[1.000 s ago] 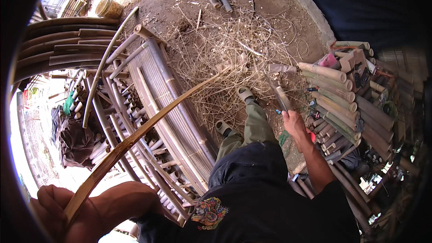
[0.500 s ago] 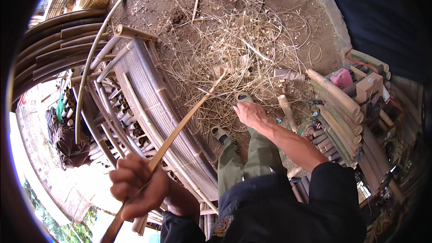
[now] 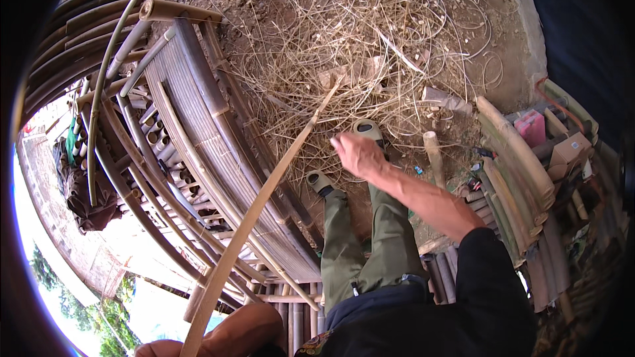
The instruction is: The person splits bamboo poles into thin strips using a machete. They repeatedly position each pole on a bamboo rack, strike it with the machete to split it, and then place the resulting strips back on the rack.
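Note:
A long, flat bamboo strip slants from the lower left edge up towards the middle, its thin far end above the shavings. At the bottom edge my left hand is closed round its near part; the picture's edge cuts off some fingers. My right hand is closed in a fist above my right shoe, a little right of the strip and apart from it. The slim dark knife that showed in this fist earlier cannot be made out clearly now.
Tangled bamboo shavings cover the dirt ground ahead. A bamboo bench stands to my left, cut bamboo tubes stacked beyond it. To the right lie bamboo poles, a pink box and a cardboard box.
My left hand has drawn down and back to the lower edge, with the strip. My right hand stays near the same place, turned slightly. The view has shifted, so the ground appears higher.

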